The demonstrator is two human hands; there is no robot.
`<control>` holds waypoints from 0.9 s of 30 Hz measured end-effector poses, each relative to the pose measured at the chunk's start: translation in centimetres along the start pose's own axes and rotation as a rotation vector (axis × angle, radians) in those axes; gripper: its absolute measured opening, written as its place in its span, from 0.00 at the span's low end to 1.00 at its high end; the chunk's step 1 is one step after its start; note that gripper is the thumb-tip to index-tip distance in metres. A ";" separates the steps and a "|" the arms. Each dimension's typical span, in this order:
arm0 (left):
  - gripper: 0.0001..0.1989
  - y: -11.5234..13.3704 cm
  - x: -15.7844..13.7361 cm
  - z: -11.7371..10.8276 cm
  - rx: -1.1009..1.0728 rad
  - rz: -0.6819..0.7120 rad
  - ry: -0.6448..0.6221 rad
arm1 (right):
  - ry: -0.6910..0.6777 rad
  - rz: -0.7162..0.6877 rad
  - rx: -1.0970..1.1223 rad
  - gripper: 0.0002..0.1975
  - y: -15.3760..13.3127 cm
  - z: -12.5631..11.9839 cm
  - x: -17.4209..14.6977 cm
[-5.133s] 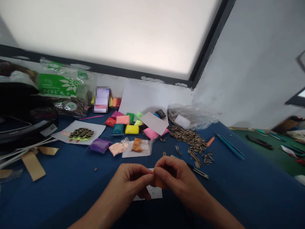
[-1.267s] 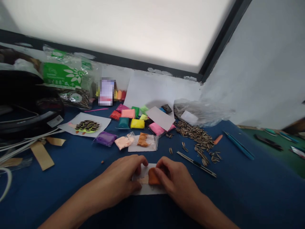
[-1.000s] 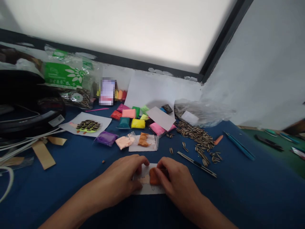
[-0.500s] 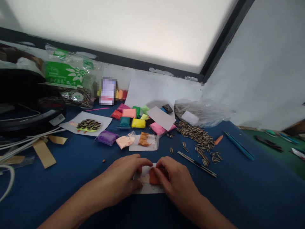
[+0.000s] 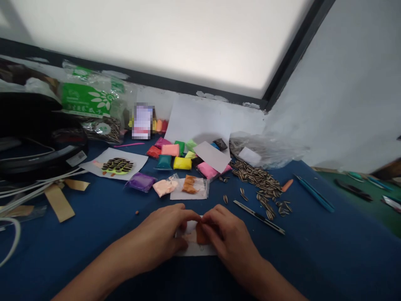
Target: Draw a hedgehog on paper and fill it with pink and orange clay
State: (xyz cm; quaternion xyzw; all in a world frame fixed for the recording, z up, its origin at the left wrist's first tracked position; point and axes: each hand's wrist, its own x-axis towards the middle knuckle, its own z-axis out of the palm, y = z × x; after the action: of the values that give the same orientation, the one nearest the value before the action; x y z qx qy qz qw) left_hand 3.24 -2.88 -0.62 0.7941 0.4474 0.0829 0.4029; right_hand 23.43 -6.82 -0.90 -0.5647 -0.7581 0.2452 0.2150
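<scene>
In front of me on the blue table lies a small white card (image 5: 194,251) with a flat patch of brown clay (image 5: 202,235) and a pale pinkish shape (image 5: 189,237) to its left. My left hand (image 5: 164,230) arches over the card's left side. Its thumb rests on the card, and its index finger reaches to the top edge of the clay, well apart from the thumb. From the other side, my right hand (image 5: 233,236) has thumb and index finger closed together at the clay's upper edge. That hand hides the card's right part.
Beyond the hands lie a bag of brown clay (image 5: 191,184), a purple packet (image 5: 140,182) and other coloured packets. A utility knife (image 5: 259,217), sunflower seeds (image 5: 257,177) and blue tweezers (image 5: 314,192) are at right. A seed-covered picture (image 5: 117,165) and white cables (image 5: 37,184) are left.
My right fingertips have shifted slightly left along the clay's top edge and now meet my left index fingertip. The card and the things around it stay put.
</scene>
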 end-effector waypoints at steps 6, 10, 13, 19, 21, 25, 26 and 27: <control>0.31 0.0 0.2 0.0 -0.005 0.012 -0.007 | 0.011 0.043 -0.025 0.04 0.1 0.4 0.0; 0.30 0.2 0.0 0.0 0.021 0.020 -0.006 | 0.002 0.061 -0.061 0.04 0.0 0.3 -0.1; 0.31 0.3 -0.1 -0.1 0.049 0.018 -0.018 | 0.012 0.034 -0.084 0.06 -0.1 -0.5 -0.3; 0.31 0.3 -0.1 0.0 0.061 0.035 -0.024 | -0.054 0.064 -0.255 0.06 -0.1 -2.8 -0.6; 0.29 0.3 0.0 0.1 0.079 0.045 -0.013 | -0.092 0.073 -0.283 0.07 -0.2 -3.2 -0.7; 0.23 0.4 0.2 0.3 0.144 0.040 -0.002 | -0.136 0.060 -0.271 0.08 -0.6 -3.3 -1.0; 0.23 0.4 0.2 0.4 0.154 0.041 0.001 | -0.147 0.053 -0.271 0.07 -0.7 -3.2 -1.1; 0.24 0.3 0.2 0.4 0.159 0.043 0.004 | -0.159 0.043 -0.272 0.06 -0.9 -3.1 -1.1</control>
State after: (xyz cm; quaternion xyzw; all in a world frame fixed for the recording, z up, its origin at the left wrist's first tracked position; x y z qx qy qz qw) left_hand 3.78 -3.00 -0.70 0.8328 0.4363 0.0573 0.3357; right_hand 24.97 -7.72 2.02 -0.5835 -0.7867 0.1887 0.0704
